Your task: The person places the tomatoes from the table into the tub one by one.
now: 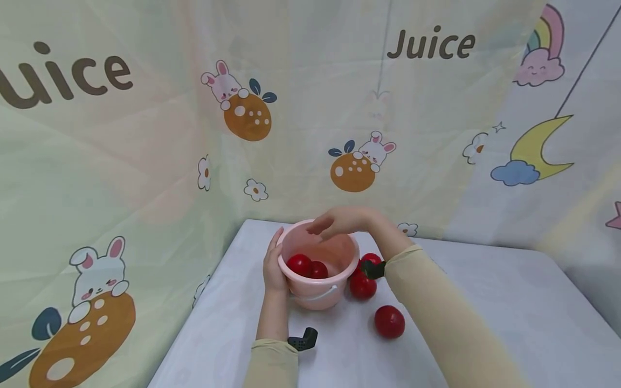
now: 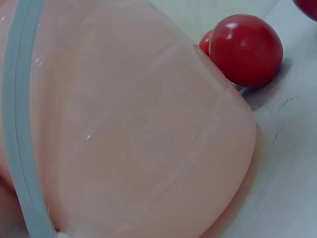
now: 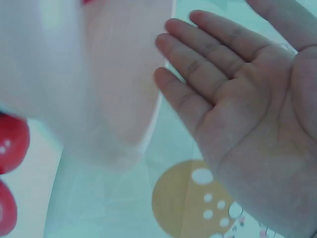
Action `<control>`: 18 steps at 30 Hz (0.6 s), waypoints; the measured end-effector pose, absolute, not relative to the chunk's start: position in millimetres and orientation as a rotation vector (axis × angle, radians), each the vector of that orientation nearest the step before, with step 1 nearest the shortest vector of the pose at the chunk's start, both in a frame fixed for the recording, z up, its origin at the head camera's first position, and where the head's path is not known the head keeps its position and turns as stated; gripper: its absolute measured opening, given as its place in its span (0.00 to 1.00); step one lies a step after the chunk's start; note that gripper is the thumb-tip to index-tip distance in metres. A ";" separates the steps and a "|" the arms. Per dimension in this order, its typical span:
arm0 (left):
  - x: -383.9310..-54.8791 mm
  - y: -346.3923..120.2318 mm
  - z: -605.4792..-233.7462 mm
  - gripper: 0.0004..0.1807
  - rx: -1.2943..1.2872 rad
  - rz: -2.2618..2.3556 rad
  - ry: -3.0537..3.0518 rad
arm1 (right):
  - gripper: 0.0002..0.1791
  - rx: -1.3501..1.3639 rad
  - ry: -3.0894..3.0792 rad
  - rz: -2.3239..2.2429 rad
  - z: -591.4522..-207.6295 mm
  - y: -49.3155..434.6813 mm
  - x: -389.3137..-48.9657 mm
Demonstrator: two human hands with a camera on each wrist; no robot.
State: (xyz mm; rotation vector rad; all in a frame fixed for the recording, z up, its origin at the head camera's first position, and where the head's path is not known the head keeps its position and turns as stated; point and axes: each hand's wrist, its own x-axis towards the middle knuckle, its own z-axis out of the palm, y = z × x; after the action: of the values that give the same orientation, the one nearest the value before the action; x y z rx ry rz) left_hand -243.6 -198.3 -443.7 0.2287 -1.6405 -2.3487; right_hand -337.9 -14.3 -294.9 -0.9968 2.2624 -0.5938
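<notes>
A pink bucket point(image 1: 339, 256) with a pale handle point(image 1: 320, 295) stands on the table, its mouth tipped towards me. Two round, glossy red fruits point(image 1: 298, 264) lie inside it. My left hand point(image 1: 274, 269) holds the bucket at its left side, fingers along the rim; the left wrist view shows mostly the bucket's wall point(image 2: 148, 124). Over the bucket's mouth hovers my right hand point(image 1: 342, 222), holding nothing. The right wrist view shows that hand's palm point(image 3: 252, 114) with its fingers loosely extended.
More red fruits point(image 1: 363, 286) sit against the bucket's right side, and a single red fruit point(image 1: 390, 322) lies nearer to me. Behind the white-covered table point(image 1: 475, 312) hangs a printed curtain point(image 1: 301, 161). A small black wrist camera point(image 1: 303, 339) is on the left wrist.
</notes>
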 end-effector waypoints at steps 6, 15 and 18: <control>-243.3 -199.7 -443.1 0.22 0.208 -2.341 -1.615 | 0.30 -1.024 2.329 -0.693 -293.6 16.5 -325.4; -244.5 -198.9 -445.9 0.21 0.196 -2.340 -1.609 | 0.36 -0.919 2.402 -0.999 -316.2 69.0 -297.8; -244.3 -197.6 -445.7 0.21 0.186 -2.347 -1.606 | 0.36 -0.896 2.396 -1.133 -329.2 87.5 -285.9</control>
State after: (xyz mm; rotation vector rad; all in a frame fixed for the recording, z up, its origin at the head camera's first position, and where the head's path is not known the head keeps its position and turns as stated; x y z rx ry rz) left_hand -244.3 -197.6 -445.7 0.1858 -1.6063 -2.3471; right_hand -285.9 87.5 -329.2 -0.8961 2.3960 -1.1329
